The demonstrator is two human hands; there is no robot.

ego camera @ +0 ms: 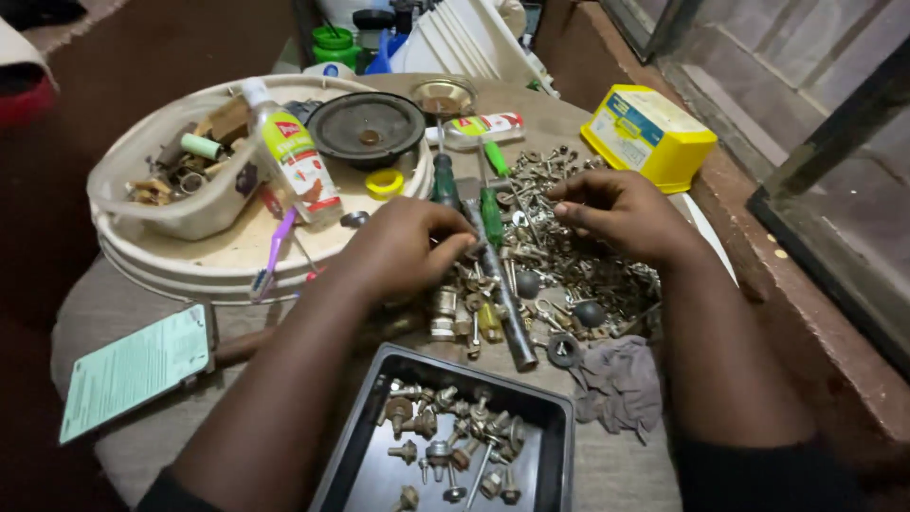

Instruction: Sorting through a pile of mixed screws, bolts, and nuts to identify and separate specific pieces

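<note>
Brass and steel make up the heap of screws and bolts [555, 251] spread over the middle of the cloth-covered table [123, 303], reaching toward its right edge. Both hands work in this heap; sorting seems the step in hand. The left hand [403, 251] is curled at the heap's left side, fingertips pinched over small fittings beside a long metal rod [500, 294]; whether it grips one I cannot tell. The right hand [616, 213] rests on the heap's far part, fingers bent together as if pinching a small piece, though none shows.

At the near edge a dark tray [559, 417] holds sorted fittings, just below the heap. A grey rag [621, 384] lies right of it. A yellow box [649, 137] sits at the far right corner; a round white tray [190, 270] fills the far left.
</note>
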